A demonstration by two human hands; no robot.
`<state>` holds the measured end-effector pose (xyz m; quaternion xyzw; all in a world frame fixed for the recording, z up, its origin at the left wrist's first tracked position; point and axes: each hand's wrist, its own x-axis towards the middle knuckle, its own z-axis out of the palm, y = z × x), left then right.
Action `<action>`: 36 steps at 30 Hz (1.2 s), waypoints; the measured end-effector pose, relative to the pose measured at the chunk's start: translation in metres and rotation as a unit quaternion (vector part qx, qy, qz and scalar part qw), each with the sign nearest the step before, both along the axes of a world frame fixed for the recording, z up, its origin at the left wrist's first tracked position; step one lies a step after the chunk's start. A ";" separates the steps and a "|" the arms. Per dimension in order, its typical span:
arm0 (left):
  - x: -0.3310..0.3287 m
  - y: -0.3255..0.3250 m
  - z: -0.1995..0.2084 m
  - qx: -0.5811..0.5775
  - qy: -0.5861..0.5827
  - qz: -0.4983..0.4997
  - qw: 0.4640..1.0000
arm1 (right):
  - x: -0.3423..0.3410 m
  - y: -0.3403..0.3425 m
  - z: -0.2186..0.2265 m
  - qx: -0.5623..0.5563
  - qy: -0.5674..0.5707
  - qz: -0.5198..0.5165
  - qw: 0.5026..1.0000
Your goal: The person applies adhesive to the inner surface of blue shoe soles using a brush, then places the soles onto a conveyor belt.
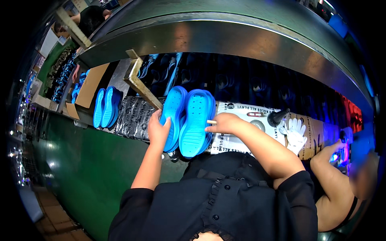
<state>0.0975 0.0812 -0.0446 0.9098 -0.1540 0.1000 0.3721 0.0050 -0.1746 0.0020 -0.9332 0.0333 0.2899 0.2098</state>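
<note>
In front of me are two side-by-side stacks of bright blue shoe soles, with small holes at the toe and ribbed heels. My left hand [158, 129] grips the left-hand blue shoe sole [173, 105] by its outer edge, thumb on top, the other fingers partly hidden. The right-hand stack of blue soles [197, 116] lies slightly nearer me, close against it. Beside its right edge, my right hand [226, 123] is closed around a short pale stick [211, 122]. The stick's tip points at the sole; whether it touches cannot be made out.
To the left stand more blue soles [106, 107] and an open cardboard box [91, 86]. A metal bracket [140, 82] juts out beyond my left hand. White gloves [295, 134] and a black cone-shaped object [278, 117] lie right. Another person's arm [331, 172] is at far right.
</note>
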 end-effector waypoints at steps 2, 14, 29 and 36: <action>-0.015 0.001 0.001 -0.004 -0.091 -0.016 0.996 | -0.020 -0.013 0.024 0.070 -0.147 -0.057 0.985; -0.120 0.009 0.022 0.202 0.151 -0.112 0.961 | -0.185 -0.111 0.001 0.444 -0.393 -0.509 0.624; -0.125 -0.040 0.066 -0.380 0.493 -0.097 0.777 | -0.183 -0.092 -0.024 0.299 -0.396 -0.495 0.713; -0.126 -0.060 0.060 -0.335 0.508 -0.240 0.757 | -0.165 -0.092 -0.038 0.168 -0.440 -0.378 0.797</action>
